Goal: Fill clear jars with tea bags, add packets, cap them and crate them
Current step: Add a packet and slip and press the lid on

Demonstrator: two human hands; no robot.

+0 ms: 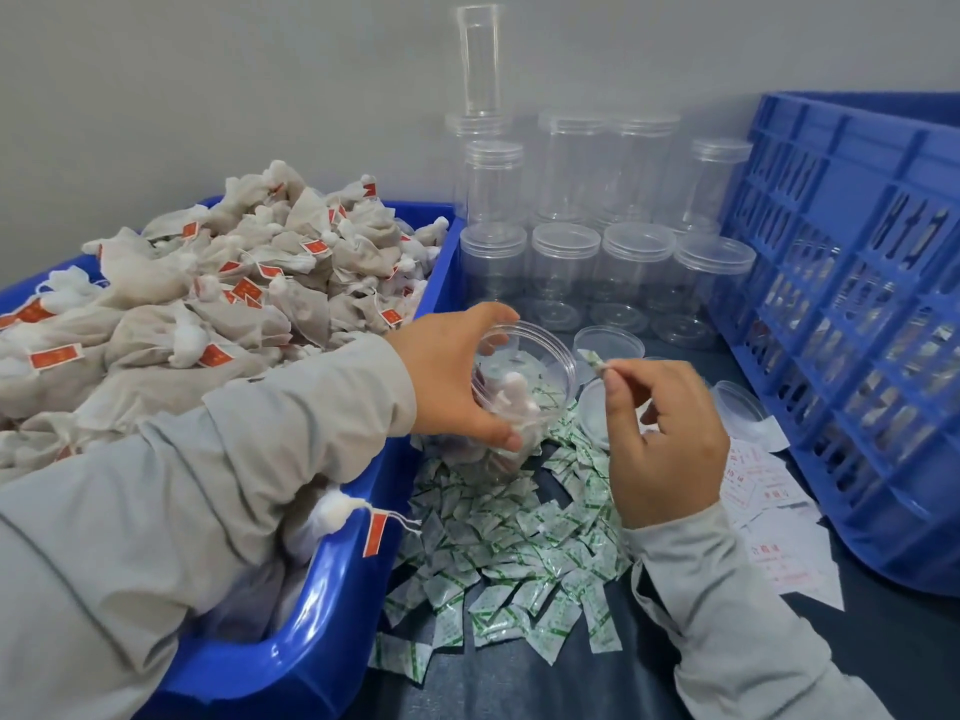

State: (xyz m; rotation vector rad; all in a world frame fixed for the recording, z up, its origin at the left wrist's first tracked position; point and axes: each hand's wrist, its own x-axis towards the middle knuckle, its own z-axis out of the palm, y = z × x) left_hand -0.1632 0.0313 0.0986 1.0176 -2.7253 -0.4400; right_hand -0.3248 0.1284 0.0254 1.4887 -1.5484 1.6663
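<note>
Left hand point(457, 381) wrapped round the open jar point(524, 387) at mid-frame, thumb low on the near wall, fingers curled over the far rim. It held the jar tipped w/ its mouth toward the right hand, prob. to make dropping things in easy. Jar already had tea bags inside, no lid on.

Right hand point(670, 444) sat just right of the jar, thumb & forefinger pinching one small packet point(592, 362) near the rim; other fingers loosely curled. The packet was not in yet.

Loose packets point(509, 558) lay spread below the jar at lower center, w/in easy reach. Tea bags point(208, 283) were heaped in the blue bin point(311, 641) at left. Capped empty jars point(602, 262) stood at upper center. Loose lids point(610, 343) lay just beyond the right hand, ready for capping. Blue crate point(857, 304) stood at right, close for loading.
</note>
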